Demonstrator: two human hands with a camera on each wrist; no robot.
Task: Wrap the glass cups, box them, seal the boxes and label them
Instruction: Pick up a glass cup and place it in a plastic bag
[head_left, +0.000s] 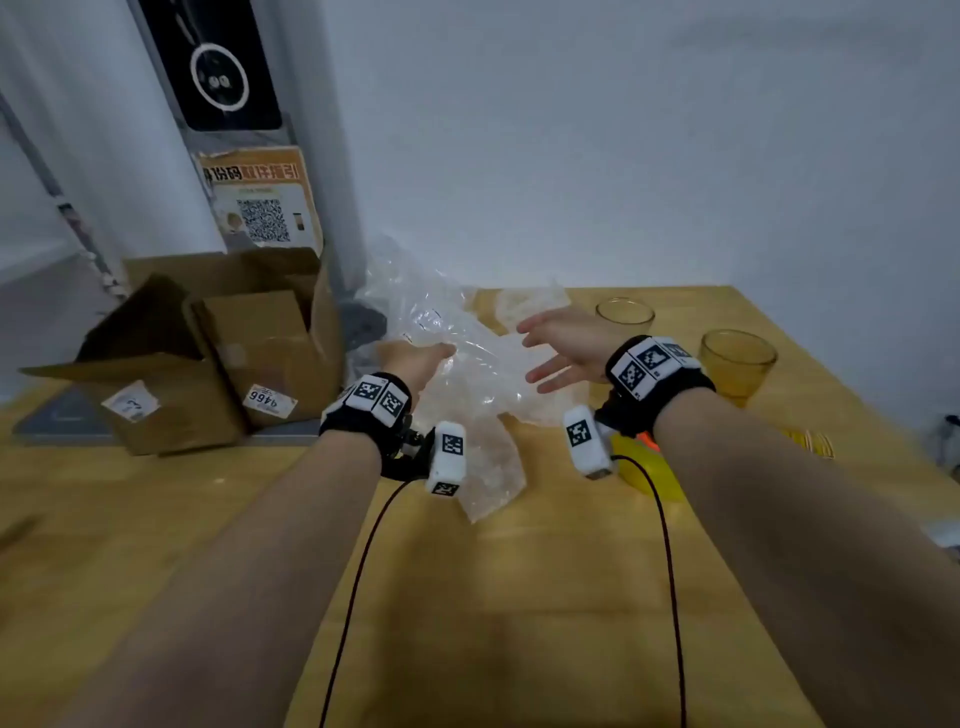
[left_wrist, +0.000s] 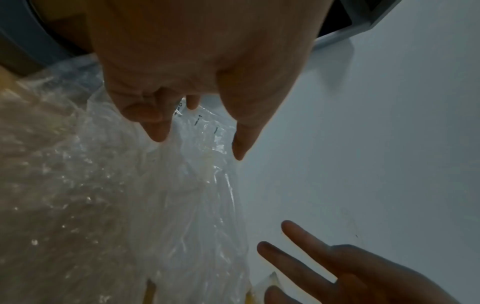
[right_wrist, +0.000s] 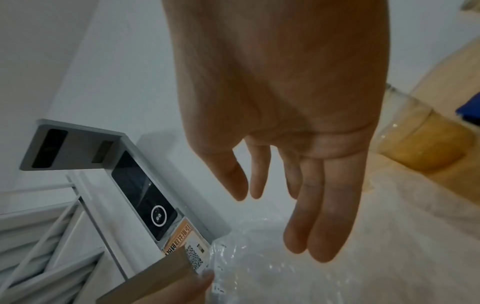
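From the head view, the two forearms fill the foreground, and beyond them the left hand (head_left: 415, 358) has its fingers curled into the bubble wrap (head_left: 467, 374), lifting a bunch of it off the desk (head_left: 519, 597). The right hand (head_left: 563, 345) hovers just right of the wrap, fingers spread, holding nothing. Two amber glass cups (head_left: 736, 364) stand bare to the right of the wrap, one behind the other, both unwrapped. The cardboard boxes (head_left: 208, 364) sit left of the wrap, flaps up, unsealed; each carries a sticker already, though I cannot tell what kind. So by my reading the job is barely started: wrapping, boxing, sealing and labelling all lie ahead.

Over to the left wrist view: the left hand (left_wrist: 197, 67) is close to the lens, fingertips (left_wrist: 158, 131) pinching down into a crumpled fold of the bubble wrap (left_wrist: 130, 195). That grip is closed on the plastic. Below and right of the wrap, the right hand (left_wrist: 350, 271) shows straight, parted fingers.

Right wrist view now: the right hand (right_wrist: 285, 113) hangs with fingers extended and relaxed above the bubble wrap (right_wrist: 285, 273), not touching it as far as I can see. A glass cup (right_wrist: 420, 142) stands to the right of the wrap, and a box flap (right_wrist: 155, 281) pokes in at its left.
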